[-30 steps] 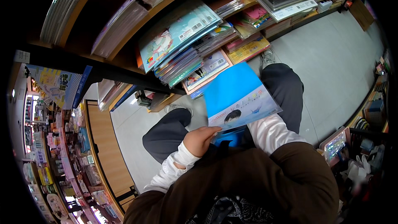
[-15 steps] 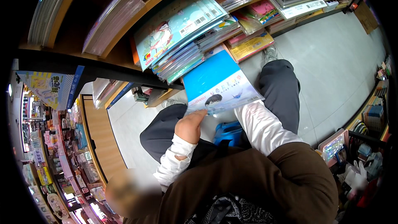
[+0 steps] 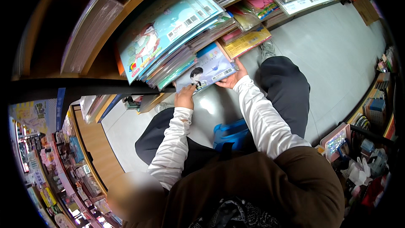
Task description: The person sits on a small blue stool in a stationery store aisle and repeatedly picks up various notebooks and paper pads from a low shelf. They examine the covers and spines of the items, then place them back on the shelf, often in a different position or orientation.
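A flat pale-blue booklet (image 3: 213,68) in shiny wrap, with a dark-haired cartoon figure on its cover, is partly in the low shelf, its far part hidden beneath the stack above. My left hand (image 3: 184,98) grips its near left corner, fingers on top. At the right corner, my right hand (image 3: 237,76) holds the edge with the palm underneath. Just above and left lies a tall stack of light-blue picture pads (image 3: 168,29) with thinner wrapped sheets below them. A yellow pack (image 3: 249,42) sits right beside the booklet.
Wooden shelves (image 3: 126,8) with upright wrapped booklets rise at the upper left. Below my hands stands a blue plastic object (image 3: 230,134) on the floor between my legs. A black-framed rack of goods (image 3: 371,143) is at the right. Crowded display shelves (image 3: 71,164) line the left.
The booklet has moved away from me and into the shelf, under the stack, so its plain blue part is mostly covered. Both hands went forward with it; my right hand came into sight.
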`<control>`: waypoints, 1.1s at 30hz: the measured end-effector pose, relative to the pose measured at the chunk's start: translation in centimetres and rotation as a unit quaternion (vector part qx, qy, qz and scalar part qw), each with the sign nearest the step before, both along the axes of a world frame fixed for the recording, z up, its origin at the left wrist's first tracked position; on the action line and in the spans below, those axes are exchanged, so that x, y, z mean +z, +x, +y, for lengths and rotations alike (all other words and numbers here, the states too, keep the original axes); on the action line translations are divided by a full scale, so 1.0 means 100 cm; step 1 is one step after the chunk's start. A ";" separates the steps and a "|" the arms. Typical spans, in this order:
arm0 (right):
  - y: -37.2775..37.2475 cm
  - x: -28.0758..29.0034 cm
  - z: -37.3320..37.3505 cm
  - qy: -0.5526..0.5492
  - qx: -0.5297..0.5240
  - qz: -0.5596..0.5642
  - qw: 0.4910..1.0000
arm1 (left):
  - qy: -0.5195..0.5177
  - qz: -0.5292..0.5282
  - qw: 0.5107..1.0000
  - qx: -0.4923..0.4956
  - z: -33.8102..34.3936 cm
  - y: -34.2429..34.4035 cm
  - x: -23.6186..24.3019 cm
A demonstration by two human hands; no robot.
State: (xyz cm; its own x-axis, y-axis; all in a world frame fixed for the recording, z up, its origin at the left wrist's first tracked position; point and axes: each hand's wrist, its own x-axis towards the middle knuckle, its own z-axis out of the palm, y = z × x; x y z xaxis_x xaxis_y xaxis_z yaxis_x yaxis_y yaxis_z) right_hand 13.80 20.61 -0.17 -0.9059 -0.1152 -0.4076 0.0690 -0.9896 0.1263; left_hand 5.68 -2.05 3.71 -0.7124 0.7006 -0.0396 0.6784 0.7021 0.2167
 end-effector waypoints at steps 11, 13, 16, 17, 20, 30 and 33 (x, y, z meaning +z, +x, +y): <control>-0.036 -0.037 0.016 0.446 0.086 -0.243 0.857 | 0.041 -0.036 0.994 0.092 -0.013 -0.054 -0.087; -0.045 -0.048 0.017 0.462 0.049 -0.263 0.846 | 0.084 -0.082 0.985 0.128 -0.016 -0.063 -0.093; -0.058 -0.063 0.016 0.532 0.020 -0.263 0.805 | 0.112 -0.139 0.965 0.193 -0.023 -0.078 -0.094; -0.061 -0.060 0.015 0.538 0.014 -0.262 0.801 | 0.108 -0.140 0.962 0.209 -0.024 -0.082 -0.096; -0.071 -0.056 0.013 0.580 -0.018 -0.257 0.773 | 0.091 -0.135 0.957 0.242 -0.023 -0.089 -0.098; -0.089 -0.080 0.014 0.565 -0.026 -0.285 0.774 | 0.081 -0.054 0.979 0.177 -0.011 -0.096 -0.101; -0.089 -0.100 0.012 0.688 -0.043 -0.267 0.673 | 0.062 -0.047 0.982 0.170 -0.011 -0.099 -0.102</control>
State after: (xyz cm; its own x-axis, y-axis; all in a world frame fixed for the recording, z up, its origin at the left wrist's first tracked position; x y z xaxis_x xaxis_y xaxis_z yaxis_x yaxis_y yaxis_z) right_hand 4.86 21.84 -10.12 -0.5670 0.7478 -0.3455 0.3129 -0.1925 -0.9301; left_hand -4.20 -3.17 -6.52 -0.9034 0.4262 -0.0463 0.3819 0.8491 0.3650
